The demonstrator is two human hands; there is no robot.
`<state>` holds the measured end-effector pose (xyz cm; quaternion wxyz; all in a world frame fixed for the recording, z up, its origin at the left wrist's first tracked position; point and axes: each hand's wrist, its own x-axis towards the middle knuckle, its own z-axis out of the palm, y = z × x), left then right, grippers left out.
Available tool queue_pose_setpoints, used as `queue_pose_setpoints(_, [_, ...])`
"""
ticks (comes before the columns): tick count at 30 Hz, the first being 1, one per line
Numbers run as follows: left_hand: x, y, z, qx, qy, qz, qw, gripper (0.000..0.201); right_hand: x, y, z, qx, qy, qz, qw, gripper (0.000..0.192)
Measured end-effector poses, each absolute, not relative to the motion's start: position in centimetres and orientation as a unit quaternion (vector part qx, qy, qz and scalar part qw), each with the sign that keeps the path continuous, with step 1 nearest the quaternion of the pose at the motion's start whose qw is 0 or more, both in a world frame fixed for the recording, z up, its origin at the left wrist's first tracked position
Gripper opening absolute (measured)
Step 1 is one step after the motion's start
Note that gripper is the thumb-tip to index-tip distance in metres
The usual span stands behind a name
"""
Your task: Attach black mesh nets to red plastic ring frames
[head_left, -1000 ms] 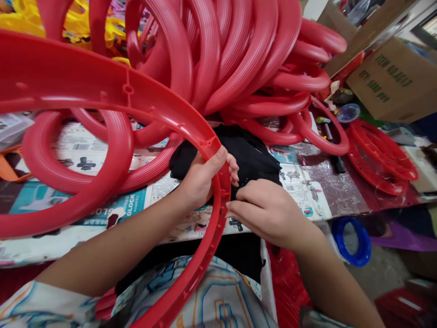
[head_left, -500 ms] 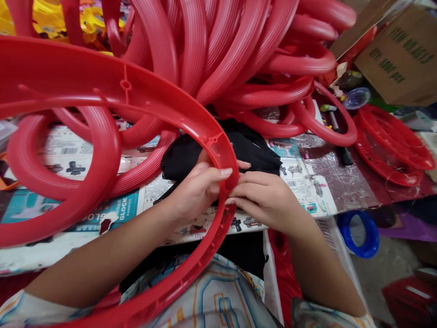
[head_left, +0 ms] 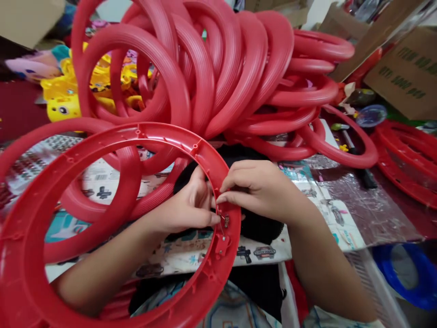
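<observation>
1. A large red plastic ring (head_left: pixel 102 136) is held tilted over the person's lap and the near edge of the tabletop (head_left: pixel 344 228), its ribbed inner side facing up.
2. On the ring's right-hand rim sits a small metal piece (head_left: pixel 226 221), just above a square boss (head_left: pixel 221 245) moulded into the plastic.
3. The left hand (head_left: pixel 191 205) reaches through the ring's opening; its fingers are pressed together against the inside of the rim, fingertips touching the rim by the metal piece.
4. The right hand (head_left: pixel 259 191) comes over the rim from outside, thumb and forefinger pinched together at the rim just above the metal piece; whether they grip anything is too small to tell.
5. Black mesh cloth (head_left: pixel 259 225) lies under both hands on printed paper sheets (head_left: pixel 102 180).
6. Behind stands a leaning stack of red rings (head_left: pixel 239 68).
7. Yellow plastic toys (head_left: pixel 64 98) lie at far left, a cardboard box (head_left: pixel 406 68) at far right, and a blue ring (head_left: pixel 406 278) low on the right.
</observation>
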<state>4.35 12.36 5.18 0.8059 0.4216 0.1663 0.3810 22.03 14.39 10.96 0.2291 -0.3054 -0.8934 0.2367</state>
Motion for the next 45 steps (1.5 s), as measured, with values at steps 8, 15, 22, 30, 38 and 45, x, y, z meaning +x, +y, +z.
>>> queue_pose_setpoints(8, [3.3,11.5,4.8,0.442,0.264,0.345,0.785,0.066,21.8,14.0,8.0,-0.286,-0.898,0.224,0.247,0.017])
queue_pose_setpoints(15, [2.8,10.9,4.1,0.518,0.320,0.304,0.733,0.070,21.8,13.4,7.7,-0.258,-0.914,0.214,0.227,0.019])
queue_pose_setpoints(22, [3.0,10.5,4.6,0.489,0.307,0.327,0.748,0.064,21.7,13.4,7.7,-0.249,-0.901,0.264,0.239,0.015])
queue_pose_setpoints(30, [3.2,10.7,5.2,0.486,0.294,0.340,0.749,0.060,21.4,12.9,8.2,-0.303,-0.862,0.311,0.260,0.007])
queue_pose_setpoints(38, [3.8,10.2,5.4,0.417,0.269,0.358,0.791,0.071,21.3,12.7,8.4,-0.323,-0.840,0.357,0.250,0.010])
queue_pose_setpoints(45, [3.9,10.1,5.1,0.408,0.269,0.356,0.797,0.078,21.3,12.4,8.5,-0.330,-0.843,0.340,0.253,0.010])
